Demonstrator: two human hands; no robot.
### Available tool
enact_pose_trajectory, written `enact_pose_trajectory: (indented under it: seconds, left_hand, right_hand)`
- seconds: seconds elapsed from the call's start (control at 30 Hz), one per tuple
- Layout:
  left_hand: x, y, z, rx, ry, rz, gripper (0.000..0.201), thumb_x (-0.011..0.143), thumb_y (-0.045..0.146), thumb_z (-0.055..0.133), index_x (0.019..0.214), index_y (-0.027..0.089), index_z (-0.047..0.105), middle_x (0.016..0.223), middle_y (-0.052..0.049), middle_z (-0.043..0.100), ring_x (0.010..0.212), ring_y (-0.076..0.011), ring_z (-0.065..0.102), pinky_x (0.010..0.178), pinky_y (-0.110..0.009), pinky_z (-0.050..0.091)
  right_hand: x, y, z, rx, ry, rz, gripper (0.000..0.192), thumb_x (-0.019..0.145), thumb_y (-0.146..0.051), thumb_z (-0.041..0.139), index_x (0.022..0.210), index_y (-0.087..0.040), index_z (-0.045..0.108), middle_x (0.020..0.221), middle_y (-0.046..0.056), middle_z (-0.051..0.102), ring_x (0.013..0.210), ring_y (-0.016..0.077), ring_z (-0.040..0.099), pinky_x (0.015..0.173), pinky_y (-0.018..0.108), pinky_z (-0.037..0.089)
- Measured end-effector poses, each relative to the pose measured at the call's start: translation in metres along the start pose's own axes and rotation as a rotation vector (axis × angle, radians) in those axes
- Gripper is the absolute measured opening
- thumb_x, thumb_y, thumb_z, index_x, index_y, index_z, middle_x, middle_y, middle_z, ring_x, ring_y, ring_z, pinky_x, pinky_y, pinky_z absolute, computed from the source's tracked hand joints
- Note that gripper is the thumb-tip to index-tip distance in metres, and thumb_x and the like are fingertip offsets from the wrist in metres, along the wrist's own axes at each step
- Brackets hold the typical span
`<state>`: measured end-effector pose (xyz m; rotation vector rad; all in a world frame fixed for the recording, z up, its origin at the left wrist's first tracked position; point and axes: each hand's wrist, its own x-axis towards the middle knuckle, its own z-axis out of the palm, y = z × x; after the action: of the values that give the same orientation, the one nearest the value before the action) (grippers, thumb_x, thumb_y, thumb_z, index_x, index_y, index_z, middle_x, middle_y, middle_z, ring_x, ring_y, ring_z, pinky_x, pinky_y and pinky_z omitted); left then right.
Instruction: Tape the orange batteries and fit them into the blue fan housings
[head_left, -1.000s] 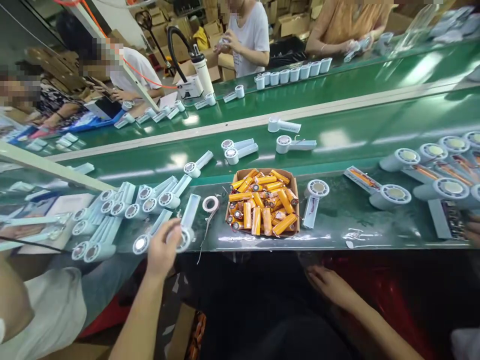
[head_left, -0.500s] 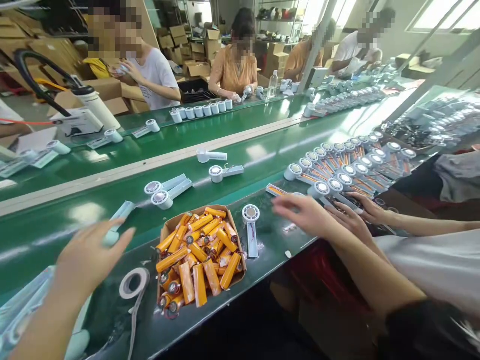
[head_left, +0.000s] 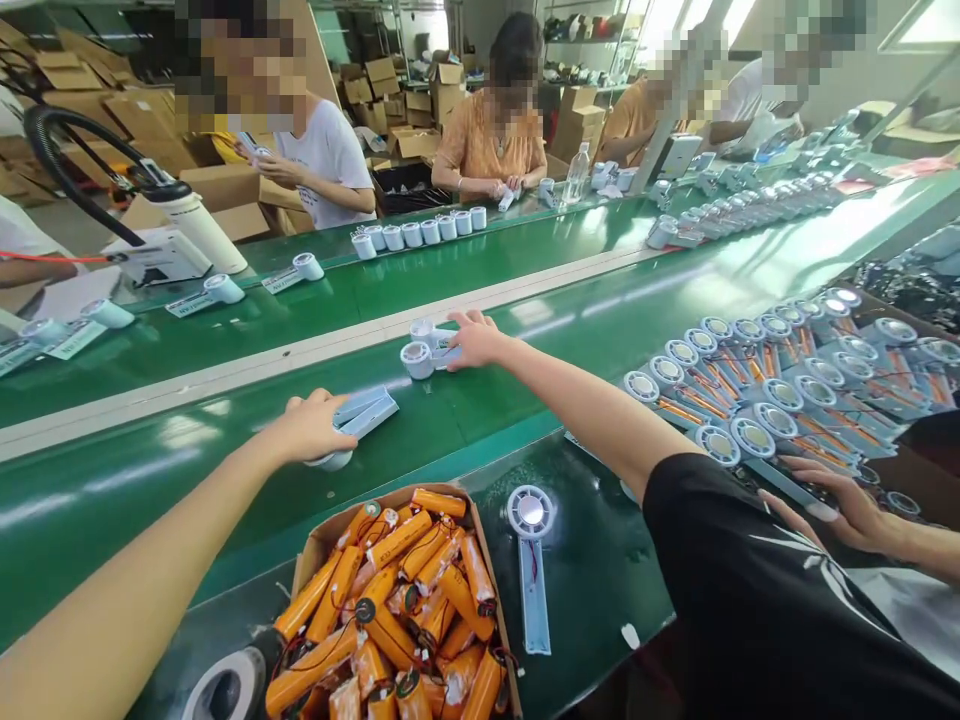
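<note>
Head view: both arms reach out over the green conveyor belt [head_left: 225,470], where fan housings ride in pairs. Left hand [head_left: 311,428], grip closed over a pair of pale-blue fan housings [head_left: 360,415] lying flat. Right hand [head_left: 474,340], fingers curled onto a second pair of fan housings [head_left: 421,352]. A box of orange battery cells [head_left: 397,600] sits on the near counter [head_left: 592,570], within reach.

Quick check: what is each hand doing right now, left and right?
Left hand: closed over a pair of pale blue fan housings on the green belt.
Right hand: on two more housings farther up; grip cannot be told.
</note>
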<state>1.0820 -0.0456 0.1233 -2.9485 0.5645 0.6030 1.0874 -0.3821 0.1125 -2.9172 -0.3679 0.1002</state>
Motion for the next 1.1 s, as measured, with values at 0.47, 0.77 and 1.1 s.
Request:
enact_pose_trajectory:
  seconds: [0.47, 0.77, 1.1]
  left_hand:
    - [-0.123, 0.268, -0.044, 0.254, 0.076, 1.373, 0.082, 0.069, 0.027, 0.086, 0.148, 0.022, 0.065, 0.154, -0.016, 0.059, 0.145, -0.0471, 0.047, 0.111, -0.051, 0.052]
    - [-0.084, 0.281, 0.019, 0.458, -0.095, 1.359, 0.074, 0.057, 0.008, 0.088, 0.128, 0.027, 0.078, 0.145, -0.015, 0.07, 0.149, -0.0462, 0.051, 0.119, -0.059, 0.048]
    - [-0.057, 0.358, -0.007, 0.138, -0.028, 1.154, 0.084, 0.078, 0.029, 0.09, 0.156, 0.022, 0.059, 0.161, -0.016, 0.061, 0.153, -0.0356, 0.054, 0.128, -0.046, 0.039]
  right_hand:
    - [-0.234, 0.038, -0.125, 0.228, 0.434, 0.22, 0.04, 0.094, -0.045, 0.078, 0.108, -0.007, 0.081, 0.095, 0.002, 0.061, 0.093, 0.0166, 0.058, 0.093, 0.034, 0.046]
    - [-0.483, -0.029, -0.036, 0.491, 0.648, 0.534, 0.041, 0.085, -0.069, 0.085, 0.094, -0.029, 0.089, 0.112, 0.01, 0.08, 0.113, 0.0363, 0.073, 0.103, 0.051, 0.06]
    - [-0.505, -0.058, 0.065, 0.76, 0.702, 0.75, 0.037, 0.085, -0.06, 0.087, 0.107, -0.03, 0.091, 0.127, 0.01, 0.082, 0.12, 0.0372, 0.075, 0.106, 0.051, 0.06]
